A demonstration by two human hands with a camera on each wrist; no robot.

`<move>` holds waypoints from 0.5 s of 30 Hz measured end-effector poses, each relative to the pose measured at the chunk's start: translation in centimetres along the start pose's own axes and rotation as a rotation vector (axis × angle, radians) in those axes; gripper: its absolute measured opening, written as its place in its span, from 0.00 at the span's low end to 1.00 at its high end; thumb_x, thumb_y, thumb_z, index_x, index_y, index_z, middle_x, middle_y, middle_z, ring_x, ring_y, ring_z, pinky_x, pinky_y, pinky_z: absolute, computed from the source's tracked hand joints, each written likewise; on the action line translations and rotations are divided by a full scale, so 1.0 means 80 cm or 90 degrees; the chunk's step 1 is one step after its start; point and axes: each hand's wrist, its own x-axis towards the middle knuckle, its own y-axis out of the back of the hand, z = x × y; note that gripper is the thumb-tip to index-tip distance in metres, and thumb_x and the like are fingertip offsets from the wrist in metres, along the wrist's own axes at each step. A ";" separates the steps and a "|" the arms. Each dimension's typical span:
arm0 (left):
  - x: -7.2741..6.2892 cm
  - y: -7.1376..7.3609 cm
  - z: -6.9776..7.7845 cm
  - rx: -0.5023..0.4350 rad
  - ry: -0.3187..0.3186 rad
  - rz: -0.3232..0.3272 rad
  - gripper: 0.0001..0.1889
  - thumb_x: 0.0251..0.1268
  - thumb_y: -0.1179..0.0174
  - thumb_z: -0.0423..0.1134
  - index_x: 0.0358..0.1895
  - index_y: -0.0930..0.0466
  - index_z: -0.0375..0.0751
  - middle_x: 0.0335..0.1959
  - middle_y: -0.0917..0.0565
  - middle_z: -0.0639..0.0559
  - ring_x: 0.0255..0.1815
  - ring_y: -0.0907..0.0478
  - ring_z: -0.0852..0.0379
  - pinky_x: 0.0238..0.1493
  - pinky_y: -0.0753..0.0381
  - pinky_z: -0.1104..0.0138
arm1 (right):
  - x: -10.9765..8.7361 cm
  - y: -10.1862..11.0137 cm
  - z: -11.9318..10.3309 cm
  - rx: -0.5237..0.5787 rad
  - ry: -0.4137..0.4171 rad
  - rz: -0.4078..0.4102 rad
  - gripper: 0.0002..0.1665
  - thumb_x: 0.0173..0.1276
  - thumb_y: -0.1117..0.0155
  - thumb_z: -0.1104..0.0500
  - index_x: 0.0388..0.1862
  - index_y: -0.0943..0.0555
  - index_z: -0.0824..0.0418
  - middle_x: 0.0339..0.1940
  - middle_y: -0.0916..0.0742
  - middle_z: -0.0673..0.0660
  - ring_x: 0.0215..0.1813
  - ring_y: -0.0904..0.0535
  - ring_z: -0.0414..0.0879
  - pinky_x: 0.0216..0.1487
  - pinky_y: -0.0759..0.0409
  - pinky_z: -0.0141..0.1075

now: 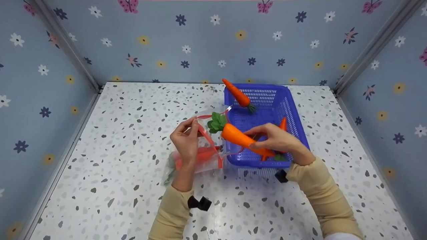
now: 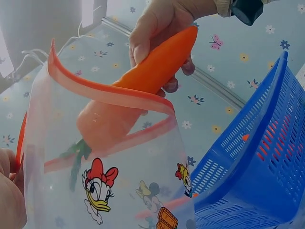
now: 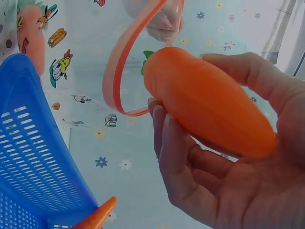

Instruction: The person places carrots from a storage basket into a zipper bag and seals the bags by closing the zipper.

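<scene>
In the head view my right hand (image 1: 275, 138) grips an orange carrot (image 1: 238, 136) by its body, green leaves towards the bag. My left hand (image 1: 186, 138) pinches the red rim of a clear zip bag (image 1: 208, 137), whose mouth gapes open. Seen from the left wrist, the bag (image 2: 128, 191) has cartoon prints, and the carrot's (image 2: 164, 59) leafy end is inside its mouth. Another reddish carrot (image 1: 203, 155) lies in the bag. From the right wrist, fingers and thumb (image 3: 228, 62) wrap the carrot (image 3: 205, 100).
A blue perforated basket (image 1: 297, 130) stands on the speckled table (image 1: 126, 140), right of the bag. One carrot (image 1: 237, 93) leans over its back left rim. More carrots (image 1: 283, 124) lie at its right side, partly behind my right hand. Patterned panels (image 1: 200, 40) enclose the table.
</scene>
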 end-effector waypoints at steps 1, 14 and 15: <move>0.000 0.000 0.000 0.003 0.004 0.003 0.07 0.53 0.45 0.21 0.34 0.23 0.17 0.21 0.23 0.45 0.15 0.24 0.58 0.17 0.21 0.67 | 0.002 0.000 -0.001 -0.003 0.000 -0.002 0.23 0.56 0.36 0.59 0.51 0.23 0.66 0.38 0.17 0.57 0.37 0.24 0.47 0.42 0.24 0.37; 0.029 0.036 -0.101 0.019 -0.056 -0.026 0.09 0.54 0.39 0.35 0.37 0.18 0.34 0.26 0.22 0.40 0.18 0.22 0.48 0.19 0.20 0.61 | 0.038 0.002 -0.017 -0.006 -0.023 0.013 0.20 0.56 0.36 0.58 0.48 0.21 0.63 0.37 0.17 0.55 0.37 0.25 0.47 0.43 0.24 0.37; 0.030 0.037 -0.105 0.030 -0.060 -0.024 0.09 0.55 0.39 0.36 0.38 0.18 0.35 0.26 0.22 0.40 0.19 0.22 0.47 0.19 0.20 0.60 | 0.040 0.001 -0.018 0.004 -0.023 0.021 0.19 0.56 0.35 0.59 0.47 0.20 0.64 0.37 0.17 0.56 0.36 0.26 0.47 0.42 0.24 0.37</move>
